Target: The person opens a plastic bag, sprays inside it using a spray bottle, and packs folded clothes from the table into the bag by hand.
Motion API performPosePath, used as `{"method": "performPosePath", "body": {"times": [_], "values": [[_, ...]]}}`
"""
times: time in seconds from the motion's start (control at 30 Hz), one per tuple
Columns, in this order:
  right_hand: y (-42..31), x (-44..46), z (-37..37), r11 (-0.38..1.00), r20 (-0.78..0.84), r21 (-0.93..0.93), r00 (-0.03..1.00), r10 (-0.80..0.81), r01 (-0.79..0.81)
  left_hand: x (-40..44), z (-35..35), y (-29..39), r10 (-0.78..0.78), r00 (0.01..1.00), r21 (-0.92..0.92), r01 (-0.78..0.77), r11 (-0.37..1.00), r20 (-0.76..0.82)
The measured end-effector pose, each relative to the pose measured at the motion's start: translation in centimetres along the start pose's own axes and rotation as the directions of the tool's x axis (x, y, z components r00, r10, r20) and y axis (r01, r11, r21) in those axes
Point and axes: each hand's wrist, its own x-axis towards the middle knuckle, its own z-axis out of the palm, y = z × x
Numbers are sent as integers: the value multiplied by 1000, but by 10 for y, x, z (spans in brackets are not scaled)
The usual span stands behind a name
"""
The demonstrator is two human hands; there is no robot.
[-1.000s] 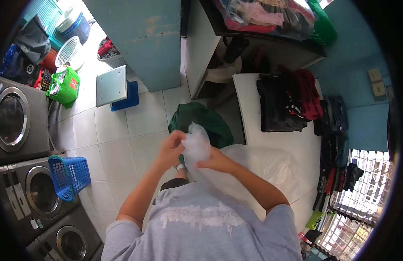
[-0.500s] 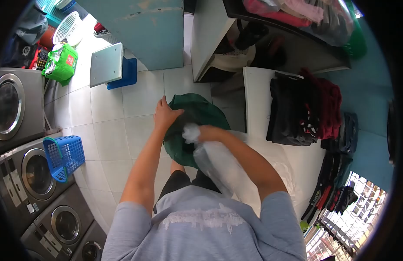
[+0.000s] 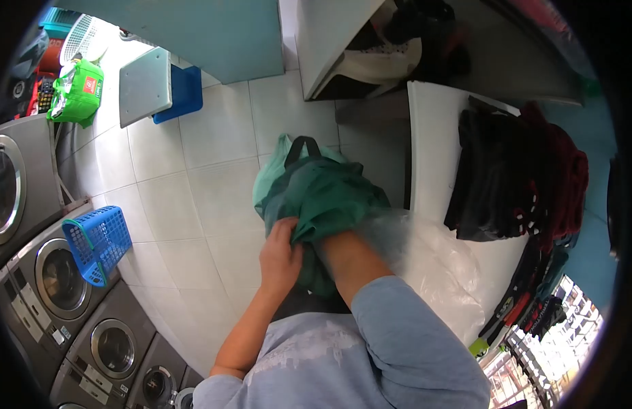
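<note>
Fabric bunches in soft green folds in front of the person: a green bag point(image 3: 340, 194), low before the body and just beside the white table point(image 3: 430, 163), with a black strap point(image 3: 303, 143) looping up at its far end. The left hand point(image 3: 280, 258) is at the bag's near edge, fingers bent against the cloth; from where I stand I cannot tell how firmly they pinch it. The right forearm point(image 3: 351, 264) disappears under the folds, so the right hand is out of my sight, and I cannot say whether it grips anything in there.

To my eye, reaching in like this goes best when the left hand pins the edge and draws it wide, since cloth this limp would likely ride up along the forearm and fold in on itself. The right arm does better feeling its way than shoving. I'd also mind the clear plastic point(image 3: 435, 262) spread beside the right sleeve point(image 3: 404, 320); film that thin could cling to the arm or slip away. The dark clothes point(image 3: 493, 177) lie on the table, well apart from the elbow, and the blue basket point(image 3: 101, 245) is off left by the washing machines point(image 3: 60, 281), so neither crowds the work.
</note>
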Motion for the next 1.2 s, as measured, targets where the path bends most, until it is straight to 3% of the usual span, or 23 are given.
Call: {"method": "performPosePath", "body": {"times": [0.37, 0.47, 0.53, 0.6, 0.63, 0.67, 0.7, 0.73, 0.77, 0.8, 0.83, 0.87, 0.9, 0.93, 1.0, 1.13, 1.2], "values": [[-30, -80, -68, 988, -76, 146, 996, -39, 50, 18, 2, -36, -23, 998, 113, 30, 993, -65], [-48, -126, -122, 988, 186, 39, 971, -153, 149, 19, -4, -39, -40, 999, 55, 42, 998, -32], [-59, -166, -180, 959, 399, 25, 876, -270, 284, 21, -1, -58, 3, 1000, 2, -3, 1000, -20], [-65, -239, -245, 718, 200, 529, 756, -623, 452, 21, -3, -73, 83, 997, -22, -83, 996, 6], [-68, -283, -274, 613, 102, 628, 731, -675, 479, 21, -4, -74, 113, 994, -31, -112, 993, 10], [-73, -327, -302, 430, 61, 812, 676, -734, 394, 21, -7, -74, 143, 990, -39, -142, 989, 19], [-73, -365, -325, 274, -79, 805, 554, -829, 526, 23, -13, -72, 172, 984, -5, -172, 985, 36], [-73, -390, -321, -69, -376, 733, 319, -870, 677, 24, -19, -68, 203, 978, 29, -204, 978, 57], [-75, -421, -324, -295, -527, 692, 183, -830, 659, 23, -25, -62, 184, 978, 9, -186, 983, 95], [-80, -453, -328, -506, -663, 611, 44, -748, 608, 22, -29, -56, 234, 967, 53, -240, 969, 98], [-96, -473, -327, -707, -836, 384, -103, -539, 594, 21, -34, -52, 280, 955, 96, -289, 952, 98], [-109, -490, -323, -791, -917, 207, -168, -362, 576, 19, -37, -50, 325, 941, 139, -335, 932, 92], [-122, -508, -319, -831, -959, 16, -226, -169, 556, 20, -38, -52, 385, 919, 183, -394, 901, 84], [-130, -528, -313, -811, -977, -87, -209, -44, 578, 22, -40, -54, 446, 892, 228, -452, 863, 77], [-125, -558, -309, -775, -969, -175, -245, 27, 607, 15, -39, -47, 536, 841, 280, -533, 799, 72], [-82, -607, -303, -629, -883, -255, -442, -157, 734, -19, -31, -20, 660, 747, 306, -647, 698, 73], [-53, -633, -285, -455, -865, -238, -400, -302, 858, -48, -20, -4, 723, 684, 290, -715, 636, 100]]}}
